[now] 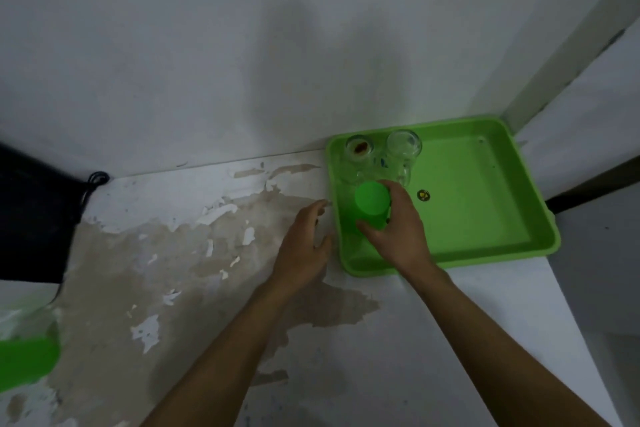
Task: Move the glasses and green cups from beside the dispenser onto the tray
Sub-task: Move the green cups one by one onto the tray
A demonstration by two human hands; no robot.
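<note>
A green tray (485,184) sits on the white counter at the right, against the wall. Two clear glasses stand in its far left corner: one with a brown residue (358,149), one clean (403,149). My right hand (394,229) grips an upside-down green cup (372,204) over the tray's left part, just in front of the glasses. My left hand (304,246) hovers with fingers apart beside the tray's left rim, holding nothing. Another green cup (24,360) shows blurred at the far left edge.
The counter (173,253) has peeling paint and brown stains. A dark object with a black cord (38,215) stands at the left against the wall. A small round sticker (423,195) lies on the tray floor. The counter ends at the right past the tray.
</note>
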